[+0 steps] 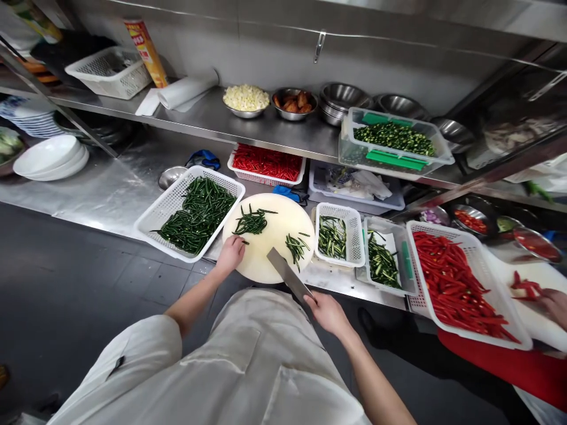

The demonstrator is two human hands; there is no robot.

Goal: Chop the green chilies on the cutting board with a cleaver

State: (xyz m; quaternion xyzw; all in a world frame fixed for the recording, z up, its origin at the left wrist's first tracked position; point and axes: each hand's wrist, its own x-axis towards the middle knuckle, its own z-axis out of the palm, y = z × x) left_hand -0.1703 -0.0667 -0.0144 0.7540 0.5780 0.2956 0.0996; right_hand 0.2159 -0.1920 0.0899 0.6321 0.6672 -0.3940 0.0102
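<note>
My right hand [328, 311] grips the handle of a cleaver [290, 276], its blade lying over the front of the round white cutting board [266, 264]. My left hand [231, 252] is at the board's left edge, fingers curled together, with a dark green chili pepper [245, 242] at the fingertips. Just beyond it rests a small pile of whole green chili peppers [251, 222]. To the right of the blade lie several slit green pieces [296, 248]. A white basket full of green chili peppers [140, 226] stands left of the board.
Right of the board stand a small white basket [362, 248] and a clear tub [410, 277], both holding cut green peppers. Farther right are a basket of red chilies [527, 339] and a co-worker's hand [556, 306]. A steel shelf [199, 127] with bowls overhangs the back.
</note>
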